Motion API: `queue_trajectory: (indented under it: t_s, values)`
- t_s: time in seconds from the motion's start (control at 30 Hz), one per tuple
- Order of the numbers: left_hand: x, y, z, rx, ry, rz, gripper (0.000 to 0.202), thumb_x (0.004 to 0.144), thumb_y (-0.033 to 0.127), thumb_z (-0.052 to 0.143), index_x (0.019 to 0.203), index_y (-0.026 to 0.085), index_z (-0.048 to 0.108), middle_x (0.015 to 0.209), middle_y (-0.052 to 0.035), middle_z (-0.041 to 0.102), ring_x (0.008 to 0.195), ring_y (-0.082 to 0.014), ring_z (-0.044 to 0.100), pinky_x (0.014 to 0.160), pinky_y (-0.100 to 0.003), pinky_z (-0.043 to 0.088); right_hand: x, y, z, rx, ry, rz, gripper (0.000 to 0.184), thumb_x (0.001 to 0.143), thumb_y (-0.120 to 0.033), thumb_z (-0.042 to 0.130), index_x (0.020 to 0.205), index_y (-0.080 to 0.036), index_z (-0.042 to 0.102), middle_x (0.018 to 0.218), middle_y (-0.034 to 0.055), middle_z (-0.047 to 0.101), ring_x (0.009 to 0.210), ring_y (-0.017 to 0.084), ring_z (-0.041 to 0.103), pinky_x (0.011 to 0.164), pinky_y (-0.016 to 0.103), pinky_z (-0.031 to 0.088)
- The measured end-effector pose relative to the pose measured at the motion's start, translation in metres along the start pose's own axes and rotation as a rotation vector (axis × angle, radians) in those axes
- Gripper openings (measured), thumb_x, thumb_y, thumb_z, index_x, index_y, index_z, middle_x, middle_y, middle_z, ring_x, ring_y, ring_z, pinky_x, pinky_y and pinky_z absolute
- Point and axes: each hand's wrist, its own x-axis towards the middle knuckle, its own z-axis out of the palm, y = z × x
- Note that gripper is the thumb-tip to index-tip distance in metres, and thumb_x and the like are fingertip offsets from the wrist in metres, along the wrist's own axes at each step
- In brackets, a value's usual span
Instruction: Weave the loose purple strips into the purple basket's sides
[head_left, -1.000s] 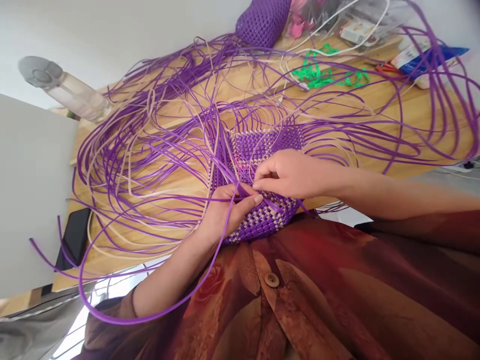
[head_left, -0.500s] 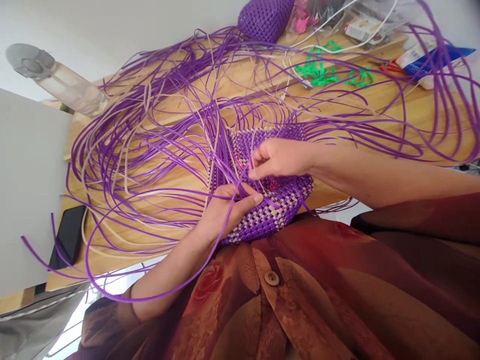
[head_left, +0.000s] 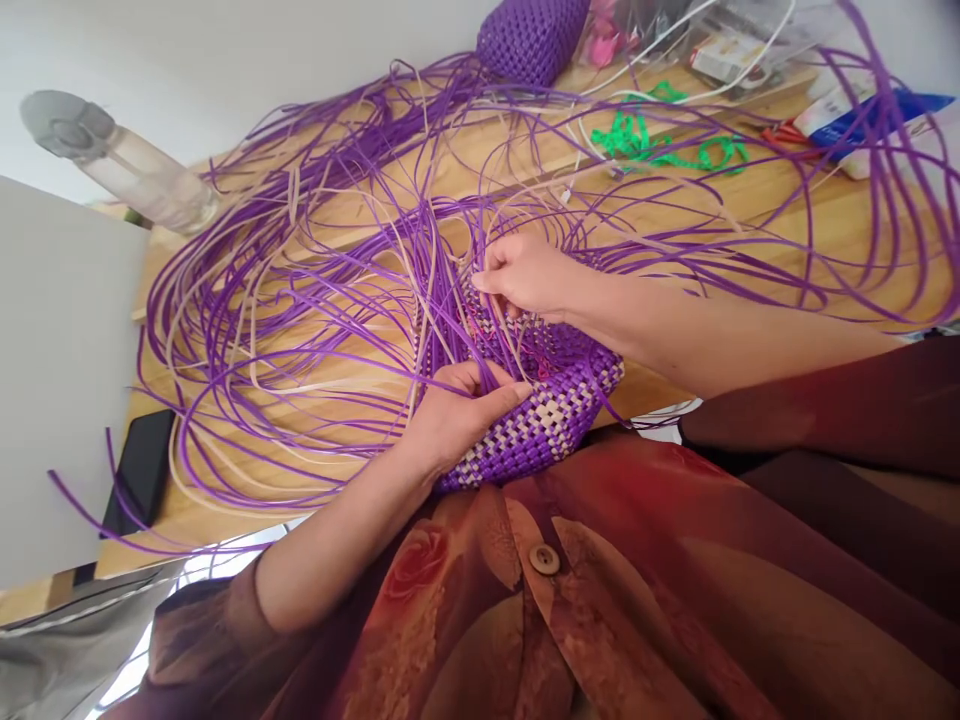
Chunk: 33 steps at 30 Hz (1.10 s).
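Observation:
A partly woven basket (head_left: 551, 412) of purple and cream plastic strips stands against my body at the table's edge. My left hand (head_left: 461, 415) grips its near rim, thumb outside and fingers on the inner side. Above the basket's inside, my right hand (head_left: 525, 275) is closed in a pinch, with a strip at its fingertips; purple and cream strands run together there. Long loose strips (head_left: 337, 270) fan out from the weave to the left and back. Small pink bits (head_left: 541, 360) show inside the basket.
On the wooden table (head_left: 360, 400) a phone (head_left: 142, 460) lies at the left, near a capped clear bottle (head_left: 127, 160). At the back are a purple woven piece (head_left: 532, 40), green strips (head_left: 630, 135), a white cable and a blue-white packet (head_left: 870, 120).
My right hand has moved up and away from the near rim. A large purple loop that crossed my left forearm is gone from there. My left hand stays on the rim.

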Motion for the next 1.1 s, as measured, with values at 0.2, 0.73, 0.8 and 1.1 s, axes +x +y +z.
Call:
queue_trajectory:
  t_s: [0.2,0.73,0.8,1.1]
  values:
    - [0.006,-0.001,-0.002,0.081,0.0,0.07,0.027,0.078,0.042,0.074,0.076,0.016,0.068,0.069,-0.0001,0.066,0.062,-0.0119,0.056,0.062,-0.024,0.042,0.022,0.018,-0.003,-0.424,0.042,-0.044,0.032,0.087,-0.023,0.062,0.059,-0.019,0.047,0.053,0.0017,0.053,0.055,0.015,0.053,0.06,0.03,0.039]
    - [-0.032,0.016,-0.049,1.151,-0.152,0.318,0.04,0.083,0.059,0.063,0.081,0.02,0.072,0.081,-0.0082,0.067,0.084,-0.0251,0.057,0.078,-0.034,0.038,-0.106,0.01,-0.004,-0.65,-0.296,-0.669,0.019,0.085,-0.02,0.061,0.101,-0.014,0.07,0.094,0.0081,0.068,0.091,0.02,0.057,0.087,0.034,0.04]
    - [-0.025,0.018,-0.047,1.055,-0.193,0.268,0.041,0.077,0.061,0.068,0.075,0.021,0.071,0.072,-0.0047,0.064,0.075,-0.0221,0.055,0.07,-0.031,0.037,-0.109,0.013,0.006,-0.602,-0.243,-0.661,0.013,0.082,-0.018,0.064,0.093,-0.014,0.069,0.086,0.0059,0.066,0.085,0.018,0.055,0.083,0.033,0.041]
    - [-0.016,0.015,-0.045,0.632,-0.102,0.032,0.041,0.056,0.047,0.086,0.075,0.018,0.064,0.066,0.003,0.056,0.061,-0.0136,0.048,0.054,-0.025,0.032,-0.086,0.003,-0.047,0.099,0.344,-0.32,0.028,0.09,-0.032,0.05,0.066,-0.018,0.051,0.064,0.0032,0.062,0.056,0.008,0.052,0.054,0.029,0.035]
